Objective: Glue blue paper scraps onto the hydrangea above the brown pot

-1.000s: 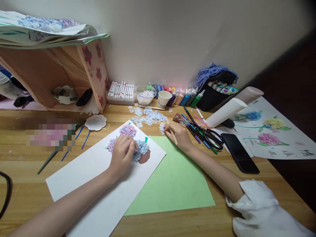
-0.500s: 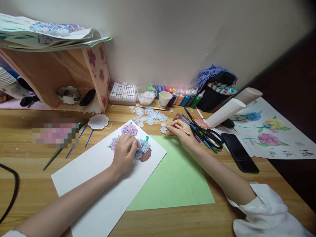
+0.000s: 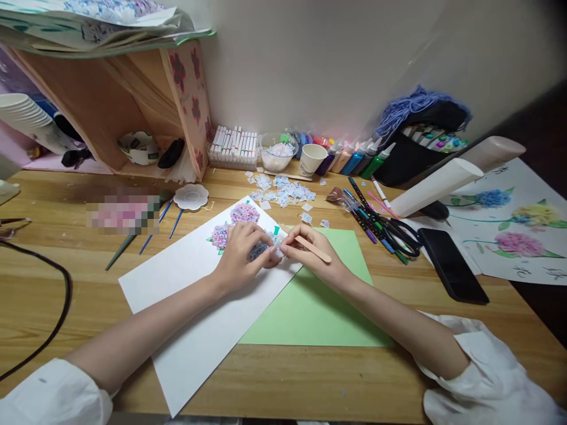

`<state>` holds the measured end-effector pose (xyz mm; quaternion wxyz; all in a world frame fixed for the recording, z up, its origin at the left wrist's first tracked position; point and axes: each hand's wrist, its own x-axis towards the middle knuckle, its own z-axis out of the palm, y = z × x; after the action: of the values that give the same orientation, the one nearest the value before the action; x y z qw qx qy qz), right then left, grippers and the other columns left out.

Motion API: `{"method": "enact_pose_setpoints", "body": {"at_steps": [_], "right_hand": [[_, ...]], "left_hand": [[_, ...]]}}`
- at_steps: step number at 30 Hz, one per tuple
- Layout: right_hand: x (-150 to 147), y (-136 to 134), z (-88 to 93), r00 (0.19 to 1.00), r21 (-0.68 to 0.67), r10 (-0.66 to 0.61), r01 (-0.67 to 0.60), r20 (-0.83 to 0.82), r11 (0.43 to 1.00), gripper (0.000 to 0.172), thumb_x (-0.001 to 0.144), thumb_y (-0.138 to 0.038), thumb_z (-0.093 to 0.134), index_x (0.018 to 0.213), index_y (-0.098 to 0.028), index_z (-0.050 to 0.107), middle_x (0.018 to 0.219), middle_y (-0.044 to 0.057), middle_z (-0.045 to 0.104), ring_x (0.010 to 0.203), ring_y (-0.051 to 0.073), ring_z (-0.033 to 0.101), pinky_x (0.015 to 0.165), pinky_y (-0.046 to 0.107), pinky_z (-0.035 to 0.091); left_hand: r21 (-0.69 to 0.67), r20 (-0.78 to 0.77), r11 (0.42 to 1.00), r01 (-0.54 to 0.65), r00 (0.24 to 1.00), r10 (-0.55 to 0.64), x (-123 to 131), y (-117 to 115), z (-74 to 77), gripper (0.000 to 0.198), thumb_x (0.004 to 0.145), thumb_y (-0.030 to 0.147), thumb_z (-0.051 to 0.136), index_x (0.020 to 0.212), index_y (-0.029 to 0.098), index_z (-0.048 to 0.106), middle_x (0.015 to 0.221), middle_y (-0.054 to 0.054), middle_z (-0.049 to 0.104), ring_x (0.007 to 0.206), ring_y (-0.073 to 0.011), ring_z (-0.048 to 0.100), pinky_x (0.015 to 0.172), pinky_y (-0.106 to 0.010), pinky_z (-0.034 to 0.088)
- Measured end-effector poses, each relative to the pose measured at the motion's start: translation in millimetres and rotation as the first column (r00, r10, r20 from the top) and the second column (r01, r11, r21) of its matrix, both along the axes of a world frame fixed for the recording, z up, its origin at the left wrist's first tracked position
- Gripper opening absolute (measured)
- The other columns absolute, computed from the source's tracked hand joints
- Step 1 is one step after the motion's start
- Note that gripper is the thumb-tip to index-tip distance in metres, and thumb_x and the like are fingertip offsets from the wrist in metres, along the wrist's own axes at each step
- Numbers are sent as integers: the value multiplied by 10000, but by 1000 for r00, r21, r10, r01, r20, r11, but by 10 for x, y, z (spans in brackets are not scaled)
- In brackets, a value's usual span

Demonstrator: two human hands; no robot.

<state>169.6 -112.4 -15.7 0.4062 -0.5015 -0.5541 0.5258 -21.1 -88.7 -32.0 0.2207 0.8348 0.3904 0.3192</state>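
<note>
My right hand [image 3: 315, 251] is closed round a flat wooden craft stick [image 3: 313, 248], which slants across the fingers. Its fingertips meet those of my left hand [image 3: 245, 254], whose thumb and fingers are drawn together. A pale bluish paper scrap [image 3: 279, 241] shows at the meeting fingertips; which hand grips it is unclear. Beneath lies a white sheet [image 3: 186, 324] with pink-purple paper flower heads [image 3: 245, 213] and a blue one partly hidden by my left hand. A green sheet [image 3: 310, 313] lies partly under the white one.
Loose pale blue paper scraps [image 3: 287, 190] lie behind the sheets. Farther back stand a paper cup [image 3: 312, 159], paint bottles [image 3: 354, 156] and a marker box [image 3: 233, 147]. Pens, scissors [image 3: 401, 236] and a phone [image 3: 452, 265] lie right; a flower-shaped palette [image 3: 191, 196] and brushes lie left.
My right hand has moved left from the loose scraps to my left hand, still with the craft stick. My left fingers now reach toward it. The whole view has shifted.
</note>
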Motion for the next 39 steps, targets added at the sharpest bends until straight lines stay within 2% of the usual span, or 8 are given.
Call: {"method": "enact_pose_setpoints", "body": {"at_steps": [4, 8, 10, 14, 18, 27, 32, 39], "right_hand": [[-37, -66, -105, 998, 32, 8, -6, -61, 999, 184, 844, -375, 597, 851, -206, 523, 805, 11, 616, 735, 160, 598, 681, 293, 457], [-23, -131, -225, 979, 219, -93, 133, -183, 967, 291, 957, -437, 348, 965, -228, 549, 761, 14, 598, 709, 166, 562, 652, 307, 434], [1, -155, -285, 975, 306, -124, 176, -183, 936, 340, 963, -438, 318, 908, -229, 581, 704, 8, 570, 662, 163, 521, 622, 305, 401], [29, -188, -351, 999, 426, -51, 49, -5, 903, 484, 974, -433, 268, 664, -217, 570, 583, 13, 514, 626, 171, 487, 641, 325, 385], [10, -198, -360, 988, 516, 17, -93, 151, 851, 479, 986, -398, 240, 669, -219, 551, 576, 14, 505, 628, 174, 486, 641, 327, 389], [-2, -188, -326, 954, 429, 39, -170, 298, 887, 474, 977, -455, 202, 700, -238, 519, 622, 28, 521, 668, 194, 499, 677, 350, 402], [1, -199, -334, 960, 478, 13, -150, 278, 866, 475, 982, -429, 199, 681, -236, 511, 637, 32, 530, 657, 192, 483, 672, 351, 392], [-7, -180, -329, 935, 469, 58, -228, 350, 853, 439, 988, -412, 206, 723, -234, 508, 656, 33, 531, 699, 192, 494, 682, 338, 395]], "left_hand": [[-46, -20, 999, 5, 1000, -6, -38, -85, 24, 158, 909, 302, 505, 804, 208, 577, 861, -24, 577, 893, -192, 475, 809, -359, 325], [-41, -74, 999, -33, 997, 30, -34, -113, 19, 134, 882, 275, 535, 779, 204, 581, 832, -23, 578, 872, -197, 472, 778, -365, 315], [-17, -106, 998, -65, 992, 63, -22, -101, 3, 122, 861, 261, 550, 761, 200, 583, 812, -23, 582, 858, -201, 469, 762, -369, 309], [16, -139, 995, -97, 985, 98, -4, -71, -33, 126, 839, 253, 557, 729, 193, 573, 785, -26, 577, 833, -202, 463, 749, -368, 321], [35, -144, 994, -106, 983, 110, 1, -59, -47, 112, 831, 235, 552, 727, 194, 563, 785, -28, 563, 841, -203, 453, 754, -362, 344], [30, -139, 993, -117, 983, 120, 11, -47, -59, 93, 812, 225, 558, 724, 200, 546, 790, -32, 558, 832, -207, 441, 758, -369, 366], [22, -115, 991, -132, 984, 133, 8, -52, -62, 15, 800, 203, 566, 789, 202, 556, 852, -38, 567, 869, -214, 442, 782, -371, 375], [-16, -91, 988, -153, 984, 151, -10, -39, -47, 22, 826, 192, 538, 809, 201, 548, 875, -33, 558, 893, -210, 451, 813, -365, 373]]}}
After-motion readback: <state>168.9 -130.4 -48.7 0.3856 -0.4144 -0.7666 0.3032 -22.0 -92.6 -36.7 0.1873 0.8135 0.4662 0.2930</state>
